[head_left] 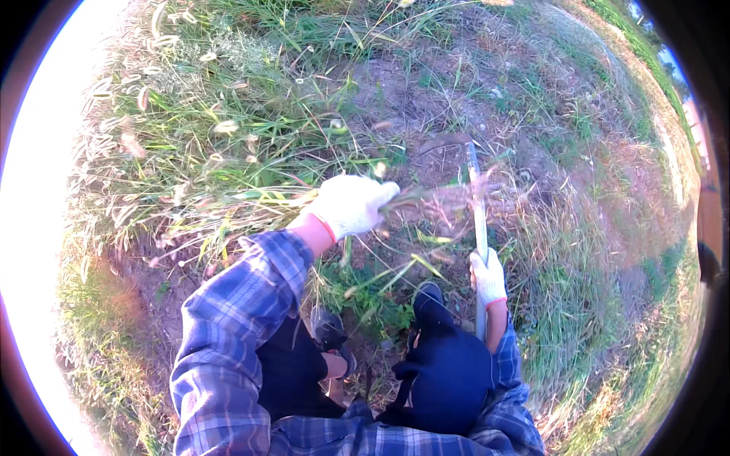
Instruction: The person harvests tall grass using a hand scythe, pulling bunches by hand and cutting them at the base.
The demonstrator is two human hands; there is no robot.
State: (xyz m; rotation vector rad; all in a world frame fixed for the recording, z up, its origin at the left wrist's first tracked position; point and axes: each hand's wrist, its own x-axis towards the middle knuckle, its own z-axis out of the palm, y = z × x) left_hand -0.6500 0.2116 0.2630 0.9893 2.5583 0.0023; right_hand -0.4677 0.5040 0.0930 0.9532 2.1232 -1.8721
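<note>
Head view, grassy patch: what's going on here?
A person in a blue plaid shirt crouches over bare soil and long grass. The white-gloved left hand grips a bunch of long dry grass stalks, pulled sideways. The white-gloved right hand holds a long-handled cutting tool, its blade end blurred against the stalks.

Single head-worn fisheye view, looking steeply down from the wearer's head onto the ground just in front of the feet. Facing forward and downward; grass and bare soil are bending around the circular rim, dark vignette at the corners. Forearms are entering from the lower edge, close under the lens. Left rim is washing out white with glare.
</note>
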